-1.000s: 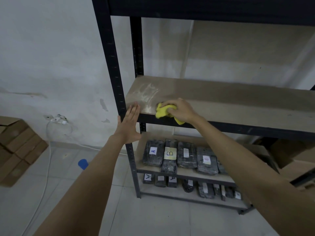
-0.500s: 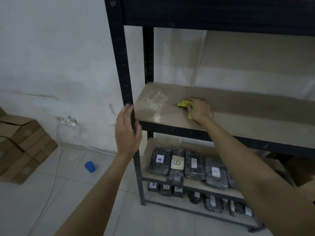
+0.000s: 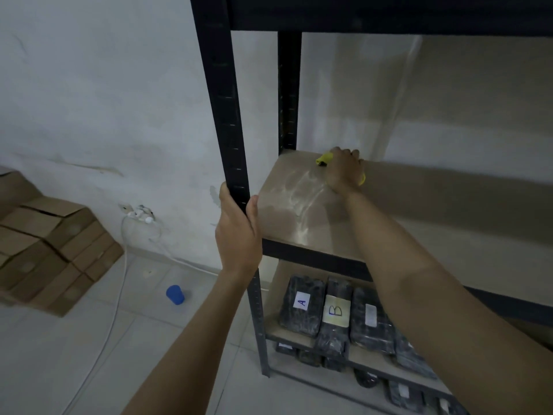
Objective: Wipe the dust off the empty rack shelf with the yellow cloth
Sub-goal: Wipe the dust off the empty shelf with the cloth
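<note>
At back left corner of empty shelf: yellow cloth, bunched under right hand, only edges showing either side of fingers. Right hand closed down over cloth, pressing it flat to board, arm reaching deep; likely working dust out of far corner. Pale smeared streaks on board nearer front. Left hand wrapped round front upright post, thumb and fingers closed on it; probably bracing rack and body during reach. Below: wrapped black packs labelled A, B on lower shelf.
</note>
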